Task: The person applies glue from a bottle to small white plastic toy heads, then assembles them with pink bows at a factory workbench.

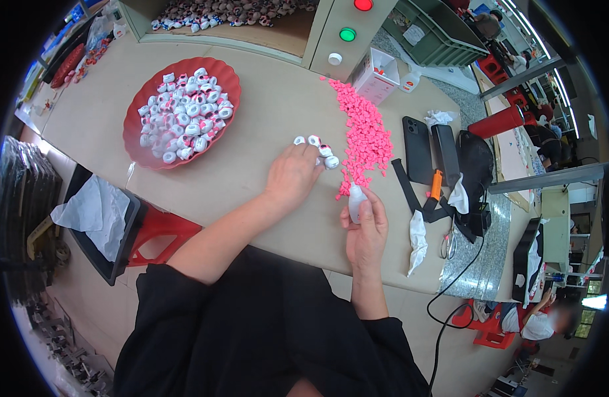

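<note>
My left hand (pixel 292 175) rests on the table with its fingers bent over a few small white pieces (pixel 329 161) that have dark and pink marks. Some of these pieces poke out past the fingertips; the hand hides what lies under it. In my right hand (pixel 367 228) is a small white squeeze bottle (pixel 356 200), its thin nozzle pointing up and away from me. The nozzle tip is close to the near end of a long heap of small pink pieces (pixel 367 132). Left of my hands, a red scalloped bowl (pixel 133 149) holds many more of the white pieces.
A cabinet (pixel 331 36) with round buttons stands at the back, more pieces inside it. On the right lie a black phone (pixel 417 149), an orange-handled tool (pixel 436 185), scissors (pixel 448 246) and crumpled tissue (pixel 417 241). A white box (pixel 376 76) stands behind the pink heap.
</note>
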Action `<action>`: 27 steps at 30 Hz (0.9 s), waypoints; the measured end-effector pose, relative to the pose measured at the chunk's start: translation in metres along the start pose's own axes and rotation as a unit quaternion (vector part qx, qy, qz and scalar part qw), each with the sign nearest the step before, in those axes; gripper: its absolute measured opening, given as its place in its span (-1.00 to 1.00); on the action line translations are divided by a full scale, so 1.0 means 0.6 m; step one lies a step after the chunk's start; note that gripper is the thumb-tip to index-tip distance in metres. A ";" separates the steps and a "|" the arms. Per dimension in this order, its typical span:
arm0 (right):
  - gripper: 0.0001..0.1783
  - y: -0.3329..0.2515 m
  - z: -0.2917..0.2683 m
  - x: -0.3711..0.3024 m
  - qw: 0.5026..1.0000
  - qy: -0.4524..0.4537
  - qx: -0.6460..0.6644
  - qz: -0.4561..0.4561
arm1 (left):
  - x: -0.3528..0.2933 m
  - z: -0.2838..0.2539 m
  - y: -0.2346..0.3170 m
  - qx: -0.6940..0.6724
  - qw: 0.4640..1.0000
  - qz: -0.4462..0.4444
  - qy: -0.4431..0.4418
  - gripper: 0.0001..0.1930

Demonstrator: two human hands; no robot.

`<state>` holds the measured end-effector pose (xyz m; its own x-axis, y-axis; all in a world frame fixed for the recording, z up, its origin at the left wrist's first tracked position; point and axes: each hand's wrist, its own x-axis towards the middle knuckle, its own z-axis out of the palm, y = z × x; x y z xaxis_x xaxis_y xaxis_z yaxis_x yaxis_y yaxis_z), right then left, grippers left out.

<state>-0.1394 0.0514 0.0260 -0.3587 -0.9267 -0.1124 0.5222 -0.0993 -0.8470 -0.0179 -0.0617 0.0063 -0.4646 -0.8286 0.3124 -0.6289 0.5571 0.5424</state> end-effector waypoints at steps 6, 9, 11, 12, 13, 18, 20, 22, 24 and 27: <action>-0.68 -0.007 -0.027 0.006 0.985 0.039 -0.092 -0.138 | -0.040 -0.033 -0.009 -0.511 0.822 -0.210 -0.134 -0.85; -0.70 -0.005 -0.028 0.011 0.990 0.011 -0.037 -0.134 | -0.064 -0.038 -0.012 -0.635 0.724 -0.230 -0.142 -0.85; -0.71 -0.003 -0.017 0.012 0.992 -0.009 -0.008 -0.125 | -0.074 -0.033 -0.012 -0.663 0.700 -0.228 -0.138 -0.84; -0.72 -0.001 -0.009 0.012 0.992 -0.029 -0.012 -0.119 | -0.078 -0.028 -0.013 -0.663 0.705 -0.212 -0.133 -0.83; -0.73 0.003 -0.002 0.011 0.992 -0.048 -0.017 -0.113 | -0.080 -0.025 -0.012 -0.664 0.710 -0.196 -0.129 -0.82; -0.77 0.020 0.001 0.003 0.965 -0.029 -0.162 -0.202 | -0.085 -0.027 -0.006 -0.652 0.730 -0.176 -0.106 -0.80; -0.77 0.025 -0.005 0.003 0.952 -0.041 -0.197 -0.231 | -0.086 -0.026 -0.007 -0.641 0.740 -0.176 -0.106 -0.78; -0.77 0.027 -0.006 0.001 0.932 -0.063 -0.246 -0.260 | -0.088 -0.023 -0.011 -0.611 0.760 -0.182 -0.127 -0.76; -0.77 0.025 -0.008 -0.001 0.924 -0.067 -0.268 -0.264 | -0.089 -0.022 -0.010 -0.598 0.769 -0.185 -0.130 -0.76; -0.77 0.025 -0.006 -0.002 0.919 -0.069 -0.280 -0.270 | -0.090 -0.020 -0.010 -0.583 0.779 -0.191 -0.129 -0.75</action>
<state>-0.1338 0.0522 0.0117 -0.3267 -0.8383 0.4365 -0.1960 -0.3917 -0.8990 0.0185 -0.0213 -0.0045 -0.5864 -0.7993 -0.1318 0.1722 -0.2819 0.9439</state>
